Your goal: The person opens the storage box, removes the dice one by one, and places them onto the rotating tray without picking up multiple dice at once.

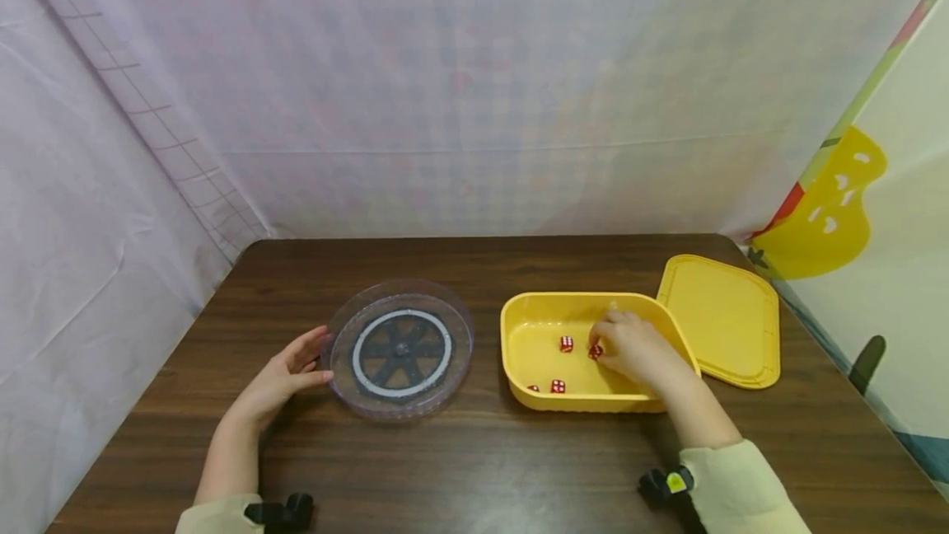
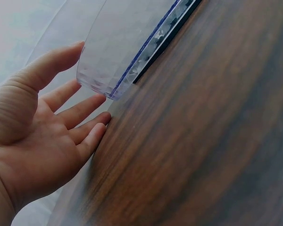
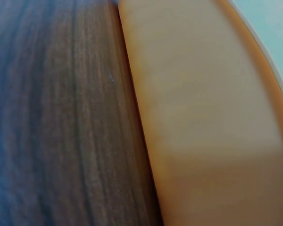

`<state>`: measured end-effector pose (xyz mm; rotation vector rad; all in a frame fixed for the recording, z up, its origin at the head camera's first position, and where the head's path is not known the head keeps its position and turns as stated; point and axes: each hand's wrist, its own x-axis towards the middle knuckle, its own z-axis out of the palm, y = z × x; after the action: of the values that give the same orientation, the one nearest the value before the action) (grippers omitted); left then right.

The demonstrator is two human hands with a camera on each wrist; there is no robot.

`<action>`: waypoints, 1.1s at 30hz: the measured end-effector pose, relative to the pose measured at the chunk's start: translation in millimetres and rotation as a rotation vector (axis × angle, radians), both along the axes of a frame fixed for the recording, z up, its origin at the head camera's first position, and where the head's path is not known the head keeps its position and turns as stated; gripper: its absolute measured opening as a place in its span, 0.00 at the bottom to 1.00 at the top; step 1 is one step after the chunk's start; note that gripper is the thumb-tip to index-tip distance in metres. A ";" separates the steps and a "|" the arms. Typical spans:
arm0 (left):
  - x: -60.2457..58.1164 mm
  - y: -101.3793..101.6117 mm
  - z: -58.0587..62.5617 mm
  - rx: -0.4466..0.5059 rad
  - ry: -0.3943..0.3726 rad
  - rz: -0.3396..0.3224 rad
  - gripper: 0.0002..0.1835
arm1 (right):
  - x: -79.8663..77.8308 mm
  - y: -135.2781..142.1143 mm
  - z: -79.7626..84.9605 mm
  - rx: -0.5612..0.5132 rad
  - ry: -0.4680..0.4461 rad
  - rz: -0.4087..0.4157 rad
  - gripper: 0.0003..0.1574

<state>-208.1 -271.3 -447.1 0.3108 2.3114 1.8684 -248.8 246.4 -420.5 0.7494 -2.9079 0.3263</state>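
In the head view my right hand [image 1: 638, 350] reaches inside a yellow plastic box [image 1: 522, 328] and pinches a red die [image 1: 596, 351] with white dots. Several other red dice lie on the box floor, one die [image 1: 567, 344] beside my fingertips and another die [image 1: 558, 386] by the near wall. To the left, a clear round plastic container [image 1: 341, 377] stands on the table. My left hand [image 1: 270, 390] rests at its left side, thumb and fingers spread. The left wrist view shows those fingertips against the clear wall [image 2: 96, 56]. Only the box's outer wall [image 3: 203, 117] shows in the right wrist view; the hand is hidden there.
A yellow lid [image 1: 722, 324] lies flat on the brown wooden table [image 1: 445, 468], right of the box. Pale cloth [image 1: 474, 105] hangs behind the table's far edge and along both sides. The container's base has a grey wheel-like pattern with a white ring [image 1: 356, 353].
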 end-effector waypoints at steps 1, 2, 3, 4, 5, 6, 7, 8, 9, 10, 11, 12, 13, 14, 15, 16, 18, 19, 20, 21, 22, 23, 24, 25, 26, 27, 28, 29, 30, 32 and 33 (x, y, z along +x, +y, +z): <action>0.1 -0.1 0.1 0.001 0.000 0.000 0.41 | 0.0 0.0 0.4 0.001 0.003 0.000 0.12; 0.2 -0.1 0.3 0.001 0.000 0.001 0.41 | 0.0 0.0 0.8 0.001 0.008 0.001 0.12; 0.2 -0.1 0.3 0.002 0.003 -0.001 0.41 | -0.1 0.0 1.1 0.001 0.013 0.003 0.12; 0.1 -0.1 0.1 0.003 0.004 -0.001 0.41 | 0.1 -0.1 1.7 0.001 0.016 0.004 0.12; -0.3 -0.3 -0.2 -0.002 0.003 0.002 0.41 | 0.4 -0.1 2.4 0.001 0.018 0.004 0.12; -0.3 -0.3 -0.6 -0.001 0.004 0.002 0.41 | 0.8 -0.3 3.2 0.002 0.022 0.006 0.12; 0.1 -0.3 -0.7 0.002 0.007 0.001 0.41 | 1.2 -0.5 4.1 0.001 0.024 0.009 0.12; 0.0 -0.4 -1.1 0.000 0.006 0.002 0.41 | 1.9 -0.8 5.3 0.000 0.027 0.011 0.12; -0.3 -0.5 -1.6 0.001 0.007 0.002 0.41 | 2.5 -1.0 6.6 -0.001 0.030 0.013 0.12; -0.5 -0.7 -2.0 -0.002 0.007 0.002 0.41 | 3.4 -1.3 8.1 -0.003 0.032 0.013 0.12; -0.6 -0.8 -2.3 -0.003 0.007 0.003 0.41 | 3.8 -1.5 9.5 -0.004 0.037 0.015 0.12; -0.6 -0.7 -2.4 -0.002 0.008 0.002 0.41 | 4.2 -1.8 10.8 -0.003 0.039 0.014 0.12; -0.8 -0.8 -2.6 -0.003 0.006 0.005 0.41 | 4.7 -2.0 12.1 -0.007 0.036 0.011 0.12; -0.9 -0.8 -2.5 -0.004 0.006 0.005 0.41 | 5.2 -2.2 13.3 -0.008 0.036 0.006 0.12; -1.0 -0.9 -2.7 -0.004 0.006 0.006 0.41 | 5.6 -2.3 14.3 -0.011 0.034 0.001 0.12; -1.1 -1.1 -2.7 -0.006 0.006 0.005 0.41 | 5.9 -2.6 15.3 -0.013 0.032 -0.005 0.12; -1.1 -0.9 -2.3 -0.003 0.005 0.006 0.41 | 6.5 -2.8 16.6 -0.013 0.027 -0.015 0.12; -1.0 -0.9 -2.1 0.000 0.006 0.005 0.41 | 6.9 -2.8 17.2 -0.012 0.027 -0.019 0.12; -1.0 -0.8 -2.0 0.000 0.009 0.004 0.41 | 7.0 -3.0 17.7 -0.010 0.029 -0.020 0.12; -0.9 -0.7 -1.8 0.002 0.008 0.005 0.41 | 7.2 -3.0 18.3 -0.009 0.031 -0.021 0.12; -0.7 -0.5 -1.5 0.004 0.010 0.003 0.41 | 7.3 -3.3 18.8 -0.008 0.035 -0.019 0.12; -0.4 -0.1 -1.1 0.006 0.010 0.004 0.41 | 7.7 -3.5 19.6 -0.007 0.039 -0.018 0.12; -0.3 0.0 -0.8 0.007 0.010 0.003 0.41 | 8.1 -3.7 20.5 -0.006 0.045 -0.016 0.13; 0.0 0.3 -0.5 0.010 0.009 0.004 0.41 | 8.5 -4.0 21.5 -0.005 0.054 -0.010 0.13; 0.2 0.5 -0.3 0.011 0.009 0.004 0.41 | 8.9 -4.3 22.5 -0.005 0.062 -0.005 0.13; 0.3 0.6 -0.1 0.013 0.008 0.005 0.41 | 9.3 -4.5 23.4 -0.007 0.071 0.001 0.13; 0.5 0.7 0.1 0.014 0.006 0.005 0.41 | 9.9 -4.7 24.2 -0.008 0.081 0.008 0.13; 0.7 0.8 0.2 0.015 0.005 0.005 0.41 | 10.6 -4.8 25.0 -0.011 0.091 0.012 0.14; 0.8 0.8 0.3 0.015 0.004 0.006 0.41 | 11.0 -4.8 25.4 -0.012 0.100 0.017 0.14; 0.8 0.7 0.5 0.014 0.003 0.006 0.41 | 11.7 -5.1 25.8 -0.021 0.112 0.025 0.14; 0.8 0.6 0.5 0.013 0.003 0.006 0.40 | 12.0 -5.2 26.0 -0.025 0.117 0.027 0.14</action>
<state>-207.3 -270.7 -446.6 0.3087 2.3048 1.8880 -236.8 241.2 -394.5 0.7769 -2.7819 0.3093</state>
